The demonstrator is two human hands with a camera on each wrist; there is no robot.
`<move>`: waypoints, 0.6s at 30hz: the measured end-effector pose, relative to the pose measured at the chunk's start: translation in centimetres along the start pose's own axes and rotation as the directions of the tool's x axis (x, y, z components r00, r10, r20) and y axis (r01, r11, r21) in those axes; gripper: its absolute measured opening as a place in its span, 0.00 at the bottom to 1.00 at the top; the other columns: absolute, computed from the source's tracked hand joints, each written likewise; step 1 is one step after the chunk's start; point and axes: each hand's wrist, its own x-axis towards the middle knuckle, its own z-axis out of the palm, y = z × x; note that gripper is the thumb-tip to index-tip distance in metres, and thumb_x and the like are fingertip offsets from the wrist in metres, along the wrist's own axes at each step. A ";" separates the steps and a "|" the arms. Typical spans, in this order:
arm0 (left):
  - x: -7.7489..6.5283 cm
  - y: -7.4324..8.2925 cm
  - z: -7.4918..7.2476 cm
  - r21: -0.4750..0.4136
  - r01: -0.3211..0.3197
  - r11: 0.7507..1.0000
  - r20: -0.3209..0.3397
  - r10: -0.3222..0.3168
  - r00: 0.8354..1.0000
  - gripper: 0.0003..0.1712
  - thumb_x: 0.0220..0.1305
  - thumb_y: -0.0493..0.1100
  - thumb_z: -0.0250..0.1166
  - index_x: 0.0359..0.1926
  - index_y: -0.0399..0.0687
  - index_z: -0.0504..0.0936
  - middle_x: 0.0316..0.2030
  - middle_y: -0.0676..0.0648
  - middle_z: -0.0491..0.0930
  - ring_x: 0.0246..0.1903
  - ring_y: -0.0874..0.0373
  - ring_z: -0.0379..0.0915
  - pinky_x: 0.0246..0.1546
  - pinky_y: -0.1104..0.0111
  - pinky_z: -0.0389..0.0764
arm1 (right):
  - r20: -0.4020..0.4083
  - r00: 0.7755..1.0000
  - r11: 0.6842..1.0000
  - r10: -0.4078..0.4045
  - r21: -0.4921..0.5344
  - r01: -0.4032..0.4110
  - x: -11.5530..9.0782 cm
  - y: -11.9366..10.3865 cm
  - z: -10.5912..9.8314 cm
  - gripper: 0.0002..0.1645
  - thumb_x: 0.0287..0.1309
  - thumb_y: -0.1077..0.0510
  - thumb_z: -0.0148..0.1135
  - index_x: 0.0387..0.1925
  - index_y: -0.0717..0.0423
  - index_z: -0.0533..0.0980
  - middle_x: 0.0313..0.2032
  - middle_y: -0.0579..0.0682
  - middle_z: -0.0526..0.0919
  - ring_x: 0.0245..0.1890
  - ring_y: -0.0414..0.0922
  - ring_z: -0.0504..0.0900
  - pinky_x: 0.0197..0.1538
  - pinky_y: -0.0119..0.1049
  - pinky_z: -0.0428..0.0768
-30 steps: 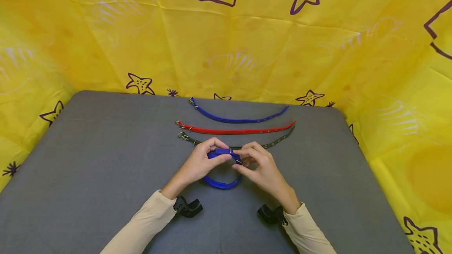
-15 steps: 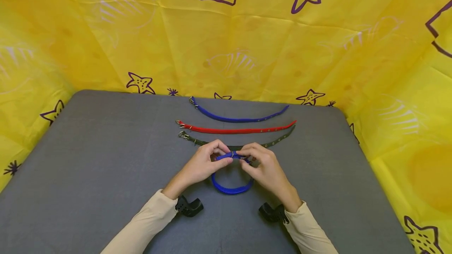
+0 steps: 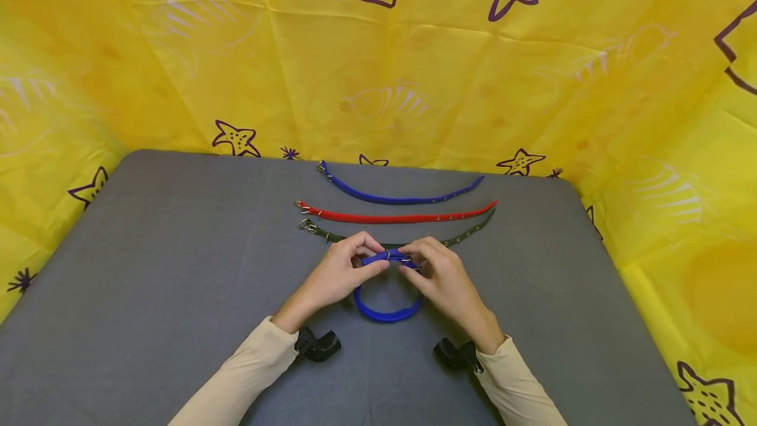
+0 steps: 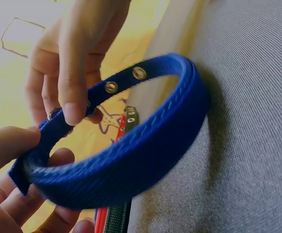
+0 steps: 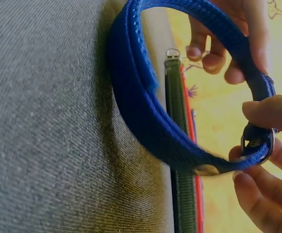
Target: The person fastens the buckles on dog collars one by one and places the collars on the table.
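Observation:
A blue pet collar (image 3: 387,316) is bent into a closed loop, its padded band hanging toward me and its ends between my two hands. My left hand (image 3: 345,269) pinches the overlapped strap on the left, thumb below and forefinger above. Beside it, my right hand (image 3: 442,275) pinches the strap at the metal buckle (image 5: 272,145). The strap's pointed tip (image 4: 19,177) sticks out by the left fingers in the left wrist view. Metal eyelets (image 4: 139,73) show along the strap there. In the right wrist view the collar's lower edge hangs close over the grey table.
Behind my hands, a dark green collar (image 3: 464,237), a red collar (image 3: 378,219) and another blue collar (image 3: 390,200) lie stretched out on the grey table (image 3: 177,268). Yellow patterned cloth (image 3: 331,71) rises around the back and sides. Black wrist mounts (image 3: 319,346) sit on both wrists.
Both hands have shifted slightly right with the blue collar. The strap end and buckle have turned and drawn flatter between the fingers, and the loop shows rounder.

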 end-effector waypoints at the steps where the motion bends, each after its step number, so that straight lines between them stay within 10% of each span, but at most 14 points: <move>1: 0.0 0.0 0.0 0.005 0.001 1.000 0.004 -0.001 1.000 0.09 0.65 0.46 0.68 0.44 0.52 0.80 0.36 0.53 0.86 0.29 0.59 0.75 0.30 0.71 0.75 | -0.003 1.000 1.000 0.003 -0.004 -0.003 0.0 0.0 0.0 0.15 0.50 0.65 0.75 0.42 0.56 0.83 0.38 0.48 0.83 0.32 0.40 0.79 0.33 0.31 0.78; 18: 0.1 -0.5 -0.2 0.048 0.031 0.998 0.068 -0.034 0.997 0.12 0.67 0.46 0.66 0.49 0.48 0.79 0.39 0.51 0.86 0.35 0.62 0.77 0.35 0.71 0.76 | 0.093 0.980 0.984 0.177 -0.052 -0.173 0.0 1.0 -1.4 0.13 0.51 0.61 0.75 0.40 0.54 0.83 0.36 0.49 0.86 0.32 0.43 0.85 0.36 0.38 0.85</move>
